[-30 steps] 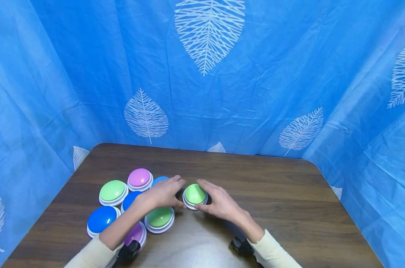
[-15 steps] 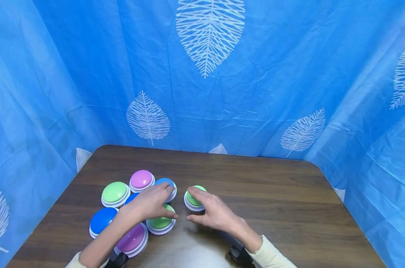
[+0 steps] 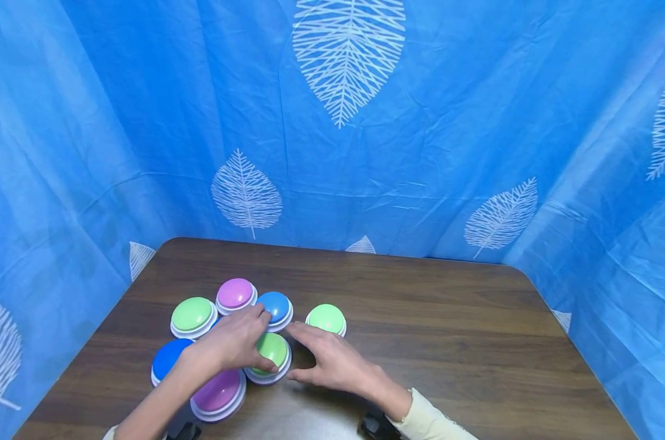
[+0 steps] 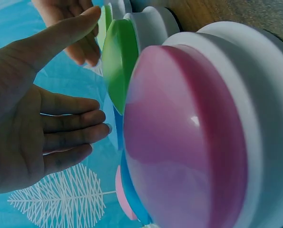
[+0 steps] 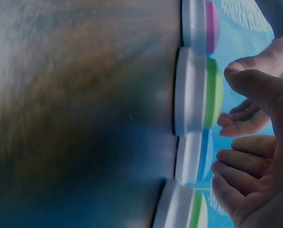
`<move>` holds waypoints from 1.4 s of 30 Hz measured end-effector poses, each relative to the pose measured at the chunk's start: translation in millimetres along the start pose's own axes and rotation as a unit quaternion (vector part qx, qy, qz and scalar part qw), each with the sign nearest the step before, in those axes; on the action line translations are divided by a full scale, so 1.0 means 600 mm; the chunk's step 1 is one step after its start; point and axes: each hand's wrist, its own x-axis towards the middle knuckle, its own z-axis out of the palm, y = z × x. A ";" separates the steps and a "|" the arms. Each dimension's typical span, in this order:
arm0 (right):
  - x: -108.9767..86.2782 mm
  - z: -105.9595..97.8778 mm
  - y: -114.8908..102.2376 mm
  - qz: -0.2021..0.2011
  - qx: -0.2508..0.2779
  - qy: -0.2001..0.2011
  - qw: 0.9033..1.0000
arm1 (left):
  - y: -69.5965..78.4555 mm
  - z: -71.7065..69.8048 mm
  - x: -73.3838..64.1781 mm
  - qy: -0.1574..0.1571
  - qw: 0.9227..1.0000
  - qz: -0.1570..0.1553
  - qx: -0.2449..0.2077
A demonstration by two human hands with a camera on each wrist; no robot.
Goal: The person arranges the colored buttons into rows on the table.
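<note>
In the head view, the green button with a white base (image 3: 273, 349) sat on the brown table (image 3: 448, 342) between the two hands. The left hand (image 3: 235, 339) hung over its left side, thumb apart from the fingers and partly in front of the green dome; the right hand (image 3: 332, 360) was just beside its right side, thumb and fingers also apart. Beyond it stood a light blue button (image 3: 274, 305), with a pink button (image 3: 236, 293) to that one's left, while a purple button (image 3: 218, 393) lay nearer the person.

In the left wrist view, the purple button loomed large in front of the green one; the left fingers were straight and near one another, the thumb spread well away.

In the right wrist view, the right thumb stood apart from loosely bent fingers, near the green dome; whether either hand touched it, I could not tell
</note>
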 end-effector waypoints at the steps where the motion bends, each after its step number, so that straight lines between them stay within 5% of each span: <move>1: 0.001 0.003 -0.001 -0.005 -0.002 0.000 1.000 | 0.001 0.000 -0.001 -0.002 1.000 -0.003 0.000; 25: 0.020 0.034 -0.007 0.034 -0.027 -0.019 0.999 | 0.007 0.026 0.003 -0.063 0.997 -0.033 -0.006; 42: 0.029 0.045 -0.017 0.064 -0.021 -0.022 0.998 | 0.013 0.028 -0.001 -0.075 0.997 -0.030 0.017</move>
